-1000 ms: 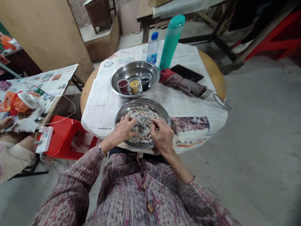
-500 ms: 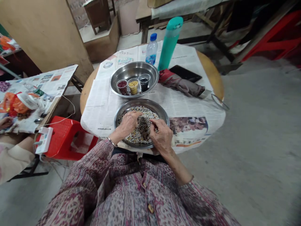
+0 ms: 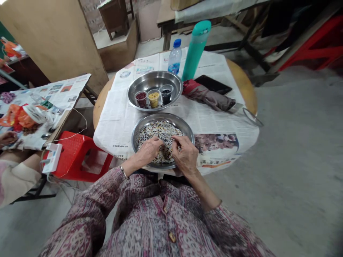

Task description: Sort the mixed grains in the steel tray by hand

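In front of me a steel basin (image 3: 189, 130) holds a mix of white, black, yellow and dark red grains (image 3: 158, 130). Over its left part reaches my left hand (image 3: 149, 150), a bracelet at the wrist. Its fingers are bent together, tips down at the grains. On the basin's right side my right hand (image 3: 186, 153) has thumb and forefinger pinched just above the mix; anything between them is too small to make out. Behind stands a second steel basin (image 3: 143, 79) with a cup of red beans (image 3: 141, 99), a cup of yellow grains (image 3: 153, 99) and a cup of black beans (image 3: 166, 94).
Newspaper (image 3: 115, 125) covers the round table. A water bottle (image 3: 175, 57), a green flask (image 3: 196, 50), a folded umbrella (image 3: 209, 96) and a dark phone (image 3: 213, 84) lie or stand behind. To the left are a red stool (image 3: 72, 157), a power strip (image 3: 52, 159) and another person's hand (image 3: 8, 138).
My left hand has moved down and nearer to me over the grains, its fingers now more curled. My right hand stays almost in place. The whole view has shifted slightly.
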`<state>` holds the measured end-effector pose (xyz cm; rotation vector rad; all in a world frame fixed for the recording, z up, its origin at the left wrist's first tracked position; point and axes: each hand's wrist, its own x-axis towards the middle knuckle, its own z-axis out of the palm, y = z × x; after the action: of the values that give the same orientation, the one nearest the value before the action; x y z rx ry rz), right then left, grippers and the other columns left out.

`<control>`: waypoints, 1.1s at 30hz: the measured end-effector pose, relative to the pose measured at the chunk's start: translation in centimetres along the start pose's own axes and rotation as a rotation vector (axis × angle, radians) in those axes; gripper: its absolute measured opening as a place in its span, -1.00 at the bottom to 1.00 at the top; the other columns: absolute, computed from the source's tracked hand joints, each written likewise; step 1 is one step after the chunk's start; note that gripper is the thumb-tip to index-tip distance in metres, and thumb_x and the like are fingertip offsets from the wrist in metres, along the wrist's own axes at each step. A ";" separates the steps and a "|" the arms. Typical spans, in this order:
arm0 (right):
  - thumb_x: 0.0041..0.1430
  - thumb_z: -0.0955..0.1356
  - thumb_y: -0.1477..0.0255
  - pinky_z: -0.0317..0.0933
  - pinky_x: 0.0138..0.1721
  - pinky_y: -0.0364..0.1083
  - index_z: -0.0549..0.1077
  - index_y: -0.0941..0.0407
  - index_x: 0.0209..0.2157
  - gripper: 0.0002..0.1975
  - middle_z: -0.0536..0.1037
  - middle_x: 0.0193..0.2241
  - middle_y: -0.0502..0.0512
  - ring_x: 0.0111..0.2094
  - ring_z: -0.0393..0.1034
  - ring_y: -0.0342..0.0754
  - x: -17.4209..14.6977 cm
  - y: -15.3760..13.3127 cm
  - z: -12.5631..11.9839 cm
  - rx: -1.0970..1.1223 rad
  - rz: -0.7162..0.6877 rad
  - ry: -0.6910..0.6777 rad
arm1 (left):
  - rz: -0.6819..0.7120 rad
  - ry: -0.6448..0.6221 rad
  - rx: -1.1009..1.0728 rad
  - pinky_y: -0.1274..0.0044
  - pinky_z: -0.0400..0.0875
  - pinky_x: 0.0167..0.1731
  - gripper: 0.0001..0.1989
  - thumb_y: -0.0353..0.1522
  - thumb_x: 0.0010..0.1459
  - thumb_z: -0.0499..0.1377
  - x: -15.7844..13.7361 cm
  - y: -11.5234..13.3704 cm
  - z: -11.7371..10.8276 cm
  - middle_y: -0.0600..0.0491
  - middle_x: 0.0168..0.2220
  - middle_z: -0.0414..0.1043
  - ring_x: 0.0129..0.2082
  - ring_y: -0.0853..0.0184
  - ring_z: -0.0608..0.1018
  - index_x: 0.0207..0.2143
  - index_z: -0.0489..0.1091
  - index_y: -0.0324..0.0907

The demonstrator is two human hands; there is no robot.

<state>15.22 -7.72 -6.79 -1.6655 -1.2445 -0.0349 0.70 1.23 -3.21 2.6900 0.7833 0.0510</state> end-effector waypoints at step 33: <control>0.25 0.24 0.51 0.38 -0.08 0.03 0.55 0.10 -0.16 -0.73 0.60 -0.25 0.16 -0.19 0.47 0.03 0.1 0.0 -0.1 -0.013 -0.020 0.040 | 0.146 0.097 0.176 0.27 0.33 0.12 -0.70 -0.48 0.35 0.02 4.0 -0.6 -0.3 -0.04 0.11 0.35 0.09 0.17 0.35 0.04 0.43 -0.11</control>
<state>15.34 -7.74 -6.71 -1.6562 -1.2331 -0.0881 3.78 3.92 -3.32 2.9271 0.6441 0.1555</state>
